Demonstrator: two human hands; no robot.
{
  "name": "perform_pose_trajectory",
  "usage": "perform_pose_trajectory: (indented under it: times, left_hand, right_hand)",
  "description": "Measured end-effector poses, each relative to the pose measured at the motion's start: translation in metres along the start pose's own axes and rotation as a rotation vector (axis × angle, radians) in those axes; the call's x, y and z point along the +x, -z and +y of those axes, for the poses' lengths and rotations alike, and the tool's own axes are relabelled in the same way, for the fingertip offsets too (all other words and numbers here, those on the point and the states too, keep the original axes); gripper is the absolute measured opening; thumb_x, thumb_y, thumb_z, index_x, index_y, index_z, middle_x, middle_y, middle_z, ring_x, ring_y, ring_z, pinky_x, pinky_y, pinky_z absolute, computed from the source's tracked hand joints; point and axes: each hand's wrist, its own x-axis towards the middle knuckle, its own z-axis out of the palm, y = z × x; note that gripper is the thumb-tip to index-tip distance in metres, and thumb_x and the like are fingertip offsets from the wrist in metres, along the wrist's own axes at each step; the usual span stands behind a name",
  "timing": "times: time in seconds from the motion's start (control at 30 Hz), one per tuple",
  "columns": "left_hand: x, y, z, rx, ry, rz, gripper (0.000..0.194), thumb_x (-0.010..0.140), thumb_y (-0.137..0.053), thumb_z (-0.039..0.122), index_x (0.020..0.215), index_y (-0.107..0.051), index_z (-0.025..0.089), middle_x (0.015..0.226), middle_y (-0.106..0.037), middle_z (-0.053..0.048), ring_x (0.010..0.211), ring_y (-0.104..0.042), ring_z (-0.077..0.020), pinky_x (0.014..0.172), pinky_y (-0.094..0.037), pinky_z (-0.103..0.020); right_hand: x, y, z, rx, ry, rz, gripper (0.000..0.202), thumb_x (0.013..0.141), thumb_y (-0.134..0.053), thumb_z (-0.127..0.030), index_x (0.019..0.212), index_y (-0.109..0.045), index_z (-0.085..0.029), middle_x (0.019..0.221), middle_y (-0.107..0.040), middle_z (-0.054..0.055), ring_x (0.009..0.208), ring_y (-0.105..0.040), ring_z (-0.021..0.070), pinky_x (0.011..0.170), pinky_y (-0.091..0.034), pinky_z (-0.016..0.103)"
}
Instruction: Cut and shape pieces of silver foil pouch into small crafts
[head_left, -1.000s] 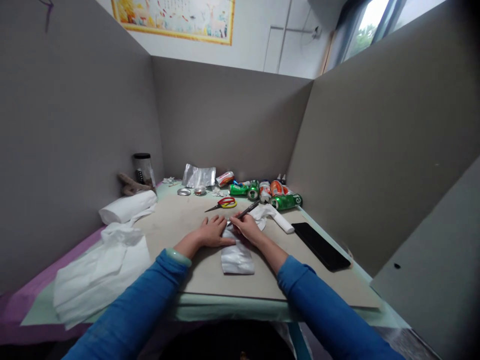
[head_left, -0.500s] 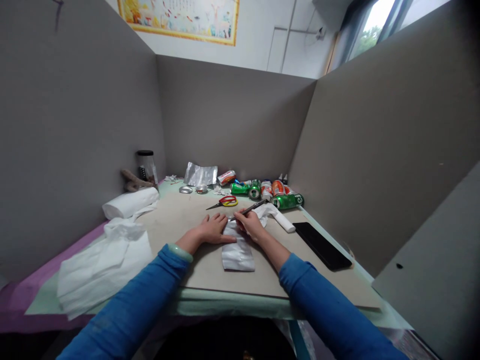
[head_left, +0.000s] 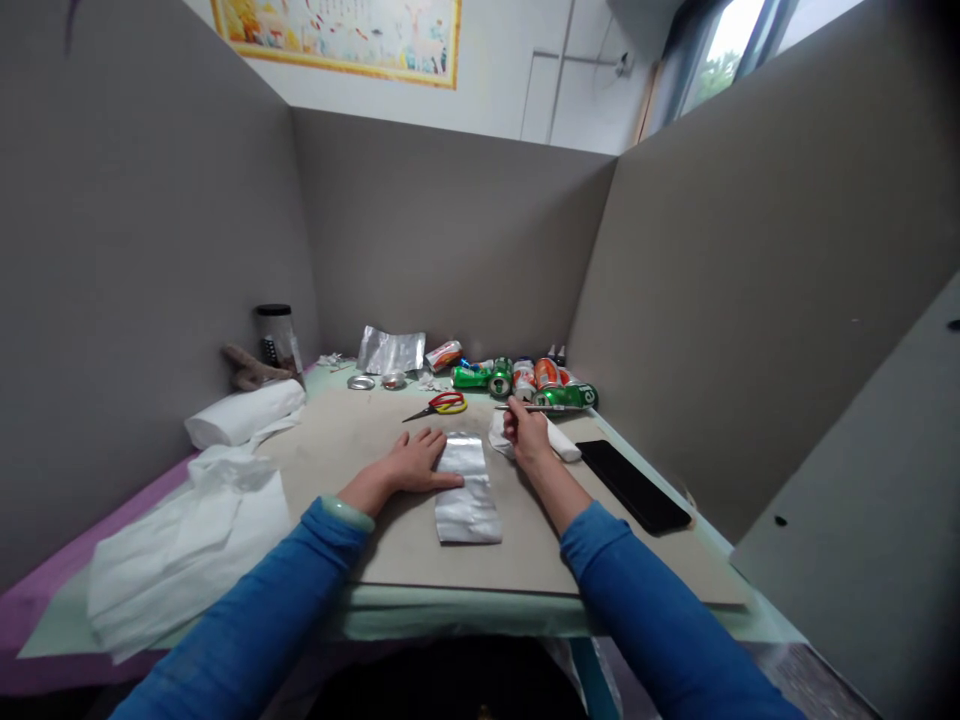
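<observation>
A strip of silver sheet metal (head_left: 468, 505), slightly crinkled, lies flat on the board in front of me. My left hand (head_left: 414, 464) rests flat with its fingers spread, the thumb and fingertips on the strip's left edge. To the right of the strip, my right hand (head_left: 527, 436) is raised a little and closed around a dark pen (head_left: 536, 407), which points left. Behind that hand lies crumpled white tissue (head_left: 562, 442), partly hidden by it. Scissors (head_left: 442, 404) with red and yellow handles lie beyond the strip.
Several drink cans (head_left: 500, 378) stand and lie along the back, near a larger silver sheet (head_left: 391, 352). A black flat object (head_left: 634, 487) lies at right. On the left are a white paper roll (head_left: 246, 412), white cloth-like sheets (head_left: 187, 550) and a lidded jar (head_left: 276, 338). Grey panels (head_left: 450, 215) enclose the table.
My right hand has moved right, off the strip, with the pen lifted away from its far end. My left hand stays on the strip. The whole view has shifted slightly.
</observation>
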Motion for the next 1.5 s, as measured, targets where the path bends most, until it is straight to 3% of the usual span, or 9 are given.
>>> perform_pose_trajectory:
  times: [0.17, 0.33, 0.47, 0.63, 0.83, 1.27, 1.5]
  left_hand:
    - [-0.001, 0.0, 0.0, 0.008, -0.007, 0.005, 0.093, 0.073, -0.033, 0.079, 0.144, -0.022, 0.02, 0.151, -0.018, -0.013, 0.138, -0.013, -0.0315, 0.107, -0.011, -0.054]
    - [-0.002, 0.001, 0.001, 0.009, 0.0, 0.003, 0.094, 0.074, -0.033, 0.079, 0.145, -0.02, 0.018, 0.151, -0.017, -0.013, 0.139, -0.01, -0.0316, 0.107, -0.009, -0.055]
    - [-0.003, 0.001, 0.002, 0.004, -0.003, 0.019, 0.092, 0.074, -0.033, 0.078, 0.144, -0.022, 0.019, 0.151, -0.016, -0.013, 0.139, -0.009, -0.031, 0.107, -0.009, -0.055]
    - [-0.003, 0.001, 0.002, 0.011, -0.018, 0.01, 0.092, 0.075, -0.033, 0.078, 0.144, -0.022, 0.018, 0.151, -0.019, -0.013, 0.138, -0.011, -0.0314, 0.107, -0.01, -0.056]
    - [-0.002, 0.003, 0.003, 0.013, -0.011, 0.003, 0.09, 0.075, -0.035, 0.077, 0.143, -0.024, 0.02, 0.15, -0.02, -0.012, 0.138, -0.011, -0.0315, 0.107, -0.009, -0.055]
    - [-0.002, 0.001, 0.001, 0.014, -0.02, 0.012, 0.091, 0.075, -0.032, 0.078, 0.144, -0.022, 0.019, 0.151, -0.019, -0.013, 0.138, -0.012, -0.0314, 0.107, -0.011, -0.054]
    - [-0.002, 0.0, 0.0, 0.024, -0.035, 0.032, 0.092, 0.074, -0.032, 0.08, 0.143, -0.025, 0.019, 0.15, -0.022, -0.013, 0.137, -0.015, -0.0319, 0.107, -0.012, -0.054]
  right_hand:
    - [-0.008, -0.007, 0.005, -0.148, 0.046, -0.141, 0.038, 0.064, -0.067, -0.05, 0.068, -0.046, -0.018, 0.048, -0.046, -0.006, 0.035, -0.033, 0.0044, 0.033, -0.02, 0.019]
    - [-0.018, -0.014, 0.017, -0.351, 0.119, -0.294, 0.036, 0.069, -0.061, -0.051, 0.067, -0.047, -0.018, 0.047, -0.048, -0.005, 0.038, -0.036, 0.0064, 0.036, -0.025, 0.02]
    - [-0.026, -0.025, 0.018, -0.382, 0.153, -0.415, 0.035, 0.072, -0.059, -0.052, 0.069, -0.048, -0.018, 0.047, -0.048, -0.005, 0.038, -0.037, 0.0066, 0.037, -0.025, 0.02]
    - [-0.027, -0.032, 0.01, -0.304, 0.17, -0.29, 0.037, 0.07, -0.058, -0.054, 0.074, -0.049, -0.019, 0.05, -0.05, -0.005, 0.038, -0.036, 0.0065, 0.037, -0.026, 0.02]
    - [-0.024, -0.025, 0.021, -0.399, 0.119, -0.385, 0.035, 0.069, -0.061, -0.051, 0.068, -0.049, -0.018, 0.047, -0.049, -0.005, 0.037, -0.037, 0.0066, 0.036, -0.025, 0.02]
    - [-0.013, -0.016, 0.004, -0.234, 0.097, -0.159, 0.039, 0.067, -0.061, -0.055, 0.072, -0.051, -0.017, 0.049, -0.052, -0.004, 0.034, -0.035, 0.0051, 0.032, -0.022, 0.019]
    - [-0.014, -0.016, 0.007, -0.2, 0.081, -0.176, 0.037, 0.063, -0.067, -0.048, 0.074, -0.049, -0.017, 0.05, -0.051, -0.006, 0.036, -0.036, 0.0045, 0.034, -0.024, 0.018]
